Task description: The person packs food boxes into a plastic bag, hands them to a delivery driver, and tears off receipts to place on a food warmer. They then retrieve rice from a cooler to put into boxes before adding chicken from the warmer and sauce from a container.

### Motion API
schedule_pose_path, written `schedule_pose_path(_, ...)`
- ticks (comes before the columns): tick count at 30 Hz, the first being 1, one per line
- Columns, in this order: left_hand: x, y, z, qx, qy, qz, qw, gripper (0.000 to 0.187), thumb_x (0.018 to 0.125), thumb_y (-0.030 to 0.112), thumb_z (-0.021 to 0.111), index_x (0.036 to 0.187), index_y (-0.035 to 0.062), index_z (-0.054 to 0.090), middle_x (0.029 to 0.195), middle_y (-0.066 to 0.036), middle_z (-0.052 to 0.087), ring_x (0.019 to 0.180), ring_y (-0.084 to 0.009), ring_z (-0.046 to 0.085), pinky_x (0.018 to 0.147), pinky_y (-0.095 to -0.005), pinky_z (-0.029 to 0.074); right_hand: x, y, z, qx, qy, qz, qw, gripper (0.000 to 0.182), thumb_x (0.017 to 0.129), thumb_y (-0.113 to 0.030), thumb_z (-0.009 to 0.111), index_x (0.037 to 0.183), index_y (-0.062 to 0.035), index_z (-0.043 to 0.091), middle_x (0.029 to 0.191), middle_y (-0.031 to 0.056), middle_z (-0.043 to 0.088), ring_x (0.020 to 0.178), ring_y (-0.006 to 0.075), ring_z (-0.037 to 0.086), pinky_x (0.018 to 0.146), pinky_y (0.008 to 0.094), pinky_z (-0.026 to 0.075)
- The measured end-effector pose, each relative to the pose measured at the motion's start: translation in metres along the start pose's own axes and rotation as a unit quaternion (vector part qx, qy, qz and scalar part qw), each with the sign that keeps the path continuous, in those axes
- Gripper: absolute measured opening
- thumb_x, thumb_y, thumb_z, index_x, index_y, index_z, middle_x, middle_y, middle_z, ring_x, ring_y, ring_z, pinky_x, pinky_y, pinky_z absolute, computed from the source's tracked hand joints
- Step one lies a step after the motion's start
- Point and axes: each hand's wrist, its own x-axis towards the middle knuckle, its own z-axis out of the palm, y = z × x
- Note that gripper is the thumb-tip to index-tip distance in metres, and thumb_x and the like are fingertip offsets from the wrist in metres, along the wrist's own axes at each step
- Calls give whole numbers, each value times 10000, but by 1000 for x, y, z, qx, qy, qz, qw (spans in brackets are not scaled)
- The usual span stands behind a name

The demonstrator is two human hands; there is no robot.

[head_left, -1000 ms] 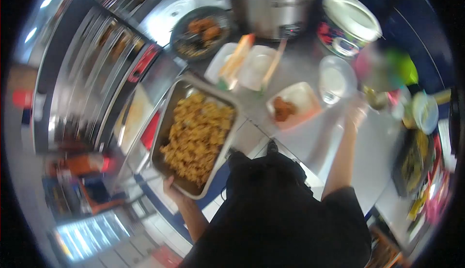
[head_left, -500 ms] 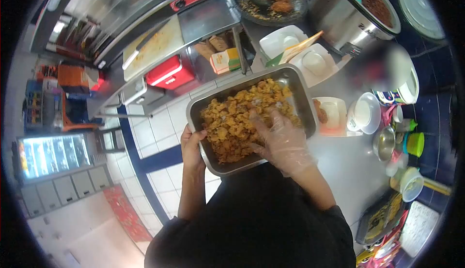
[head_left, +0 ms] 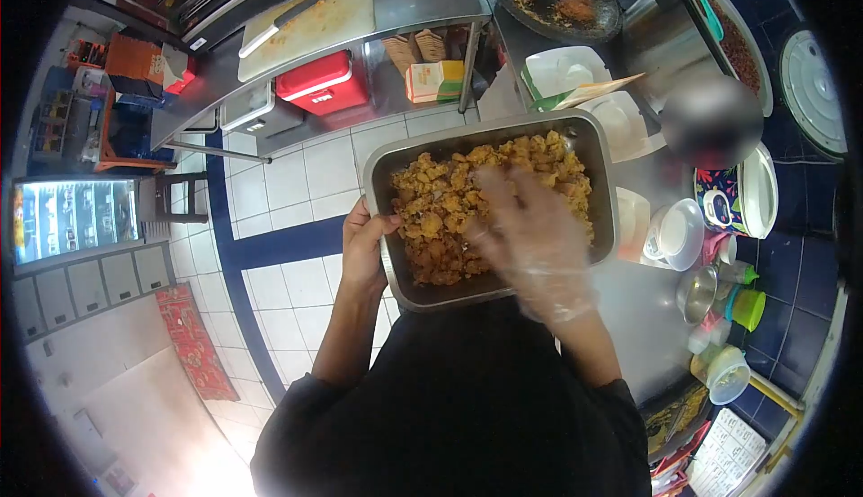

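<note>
A deep metal tray (head_left: 604,200) full of golden-brown fried pieces, perhaps battered chicken (head_left: 436,218), is held up in front of my dark shirt. My left hand (head_left: 364,250) is closed on the tray's left edge, thumb over the rim and fingers outside. Above the food, my right hand (head_left: 538,250) wears a clear plastic glove. Its fingers are spread and somewhat blurred; nothing shows in them. The hand hides some pieces in the tray's right half and part of the near rim.
A cutting board (head_left: 351,21) with a knife (head_left: 292,19) lies on the left counter. On the right stand a stone mortar (head_left: 510,13), a large pot (head_left: 656,34), open takeaway boxes (head_left: 566,66) and a metal bowl (head_left: 697,295). A red box (head_left: 324,84) sits below the counter.
The tray has shifted slightly right and up in view, with the camera turning too. My right hand has lifted from among the pieces and is blurred. The pieces lie more evenly spread.
</note>
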Motion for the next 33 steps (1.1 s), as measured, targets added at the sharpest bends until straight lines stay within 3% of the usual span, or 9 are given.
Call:
schedule_pose_path(2,-5,2,8,-5,-3,-1,1000,230,769,-40,535,982,17,598,949,-90,666,828,-165,640,803,-325,533,-7,-11,16,-168,59,-239,955,592,813,-373,731,1330,-160,535,1375,217,477,1238,457,478,873,483,535)
schedule_pose_path(6,-5,-7,3,-37,6,-5,999,244,761,-39,534,990,11,602,964,-97,672,836,-171,645,812,-326,534,-4,-4,29,-193,32,-222,955,662,810,-379,729,1388,-185,472,1376,198,449,1242,464,458,862,503,542)
schedule_pose_path(8,-8,-8,3,-37,8,4,999,251,762,-39,533,999,8,600,974,-103,673,842,-175,647,814,-326,535,-5,7,28,-176,-85,-194,961,662,835,-339,709,1420,-209,429,1369,187,430,1217,432,489,855,487,560)
schedule_pose_path(14,-17,-2,7,-26,15,8,1000,269,761,-48,532,1014,4,603,984,-106,675,866,-174,646,825,-323,531,-31,6,36,-176,79,-174,966,572,825,-261,731,1362,-228,536,1367,213,437,1133,418,536,815,487,564)
schedule_pose_path(18,-20,-4,12,20,1,28,999,267,760,-62,531,1010,-2,606,987,-97,676,881,-166,639,841,-317,516,-24,11,30,-145,18,-178,973,542,813,-250,733,1329,-213,571,1386,228,424,1127,430,547,805,488,564)
schedule_pose_path(21,-16,-18,5,-1,-10,-1,1000,293,754,-38,553,1041,-21,607,1016,-107,675,898,-178,640,849,-316,510,-14,29,40,-197,-30,-211,957,415,848,-165,622,1262,-166,600,1341,280,462,1086,421,594,770,468,589)
schedule_pose_path(27,-17,-17,6,37,-45,9,998,586,761,142,615,1312,-15,490,1225,-169,601,1094,-300,611,956,-407,502,-6,57,37,50,-14,-279,959,221,793,-145,652,1007,-91,642,1126,265,579,984,412,631,796,488,538)
schedule_pose_path(31,-19,-16,14,30,-65,18,997,621,769,189,616,1347,18,468,1299,-173,562,1190,-347,555,1032,-473,445,1,59,20,161,-50,-228,959,267,786,-156,718,1018,-90,604,1098,182,583,970,355,624,855,440,524)
schedule_pose_path(33,-13,-19,7,30,-71,25,997,613,780,212,602,1348,20,474,1311,-176,555,1198,-357,546,1032,-484,439,9,69,22,349,-36,-345,871,222,822,-133,712,1000,-61,601,1044,124,601,867,248,628,737,363,547)
